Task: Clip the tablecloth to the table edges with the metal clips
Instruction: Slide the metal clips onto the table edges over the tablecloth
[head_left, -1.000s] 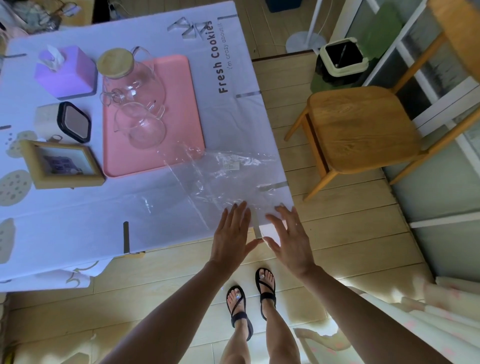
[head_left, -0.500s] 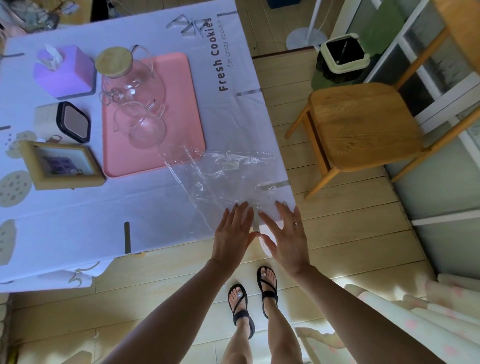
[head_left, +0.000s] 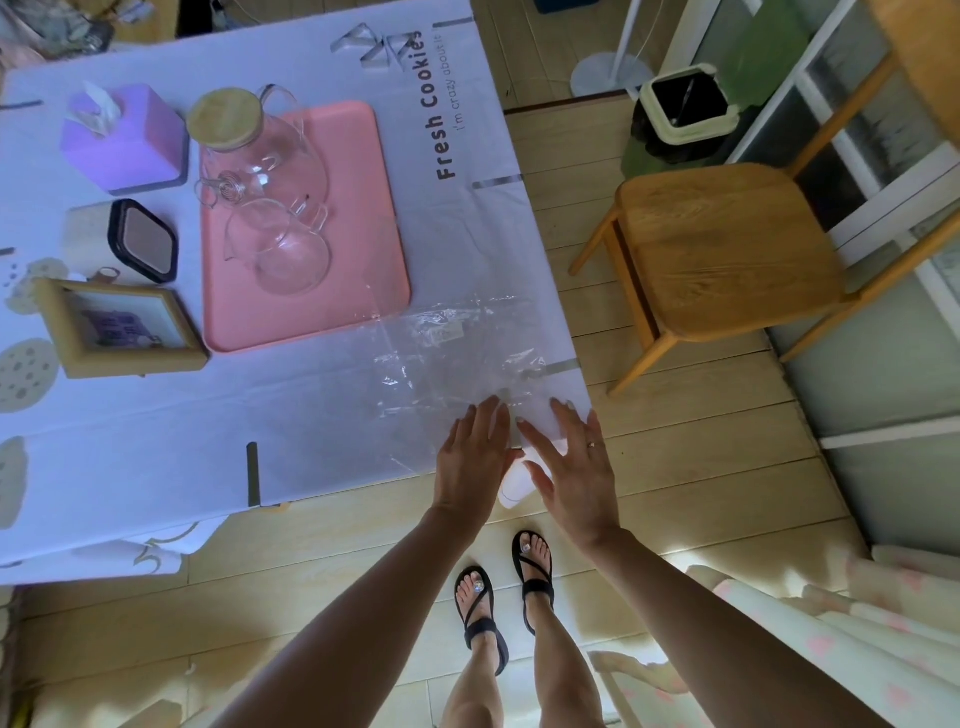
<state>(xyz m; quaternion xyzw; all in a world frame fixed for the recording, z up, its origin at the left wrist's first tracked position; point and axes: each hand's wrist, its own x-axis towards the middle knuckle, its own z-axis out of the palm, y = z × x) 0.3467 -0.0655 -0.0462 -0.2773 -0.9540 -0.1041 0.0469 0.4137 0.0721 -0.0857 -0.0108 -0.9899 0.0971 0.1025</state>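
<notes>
Both hands, left hand (head_left: 475, 457) and right hand (head_left: 574, 467), lie open and flat on the tablecloth (head_left: 156, 436) at the table's near right corner; pressing unevenly could wrinkle or shift it.

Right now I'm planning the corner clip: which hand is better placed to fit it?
Probably the right hand: it lies flat at the tablecloth corner, reaching its side edge. The left hand rests further in, on the clear plastic.
</notes>
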